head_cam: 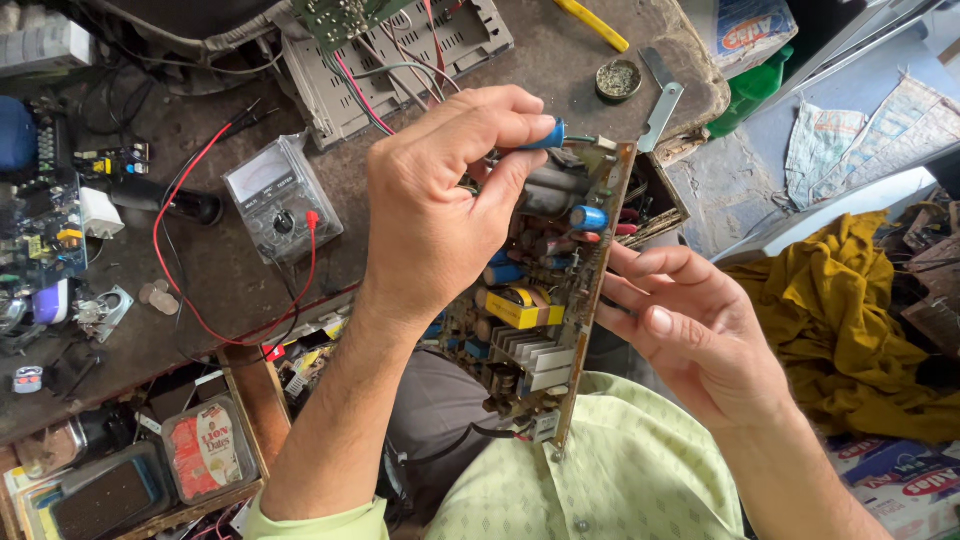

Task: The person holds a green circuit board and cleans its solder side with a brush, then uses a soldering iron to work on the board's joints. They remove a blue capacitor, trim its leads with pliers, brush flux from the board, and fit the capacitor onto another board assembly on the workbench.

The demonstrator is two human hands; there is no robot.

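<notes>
A person holds a populated circuit board point(560, 300) edge-on at the centre of the frame, above a cluttered workbench point(230, 270). The left hand point(440, 210) pinches a small blue cylindrical capacitor point(548, 134) between thumb and forefinger at the board's upper end, fingers closed tight on it. The right hand point(690, 340) braces the board's bare side, fingers spread flat against its edge rather than curled around it. The work appears to be at the stage of seating or pulling that one component; the next move calls for a steady board and a straight, gentle pull or push on the part's leads. Counted: one board in hand, two hands on it, one analogue multimeter point(282, 198) at upper left with a red test lead point(170, 220), one yellow-handled tool point(592, 22) at the top, one small round tin point(619, 80), and one mustard-yellow cloth point(840, 320) at right.
</notes>
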